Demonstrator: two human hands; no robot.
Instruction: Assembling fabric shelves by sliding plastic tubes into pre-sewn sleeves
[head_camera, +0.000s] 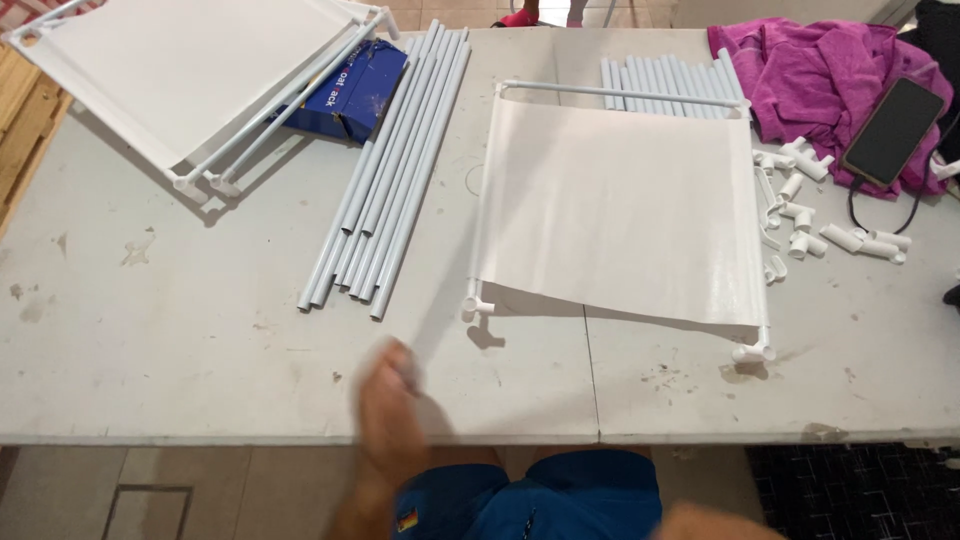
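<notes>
One hand (392, 405), the left, shows clearly enough to place, blurred in motion over the near edge of the grey table (200, 330); whether it is open or closed around something pale I cannot tell. The right hand (715, 522) is only a blurred sliver at the bottom edge, its state likewise unreadable. Nearest the left hand is the white fabric shelf panel (620, 210), lying flat mid-table with tubes along its sides and corner connectors at its near ends, one (477, 304) just beyond the hand and another (752, 351) to the right. The work looks like fitting a further piece onto this panel (a judgement from the hand's position only); the next move would call for lining a part up squarely with the near-left connector. Left of the panel lies a bundle of long white tubes (390, 170), a blue box (350, 90) and a finished panel (190, 80); right of it, loose connectors (830, 225), a phone (893, 130) and a magenta cloth (800, 70).
</notes>
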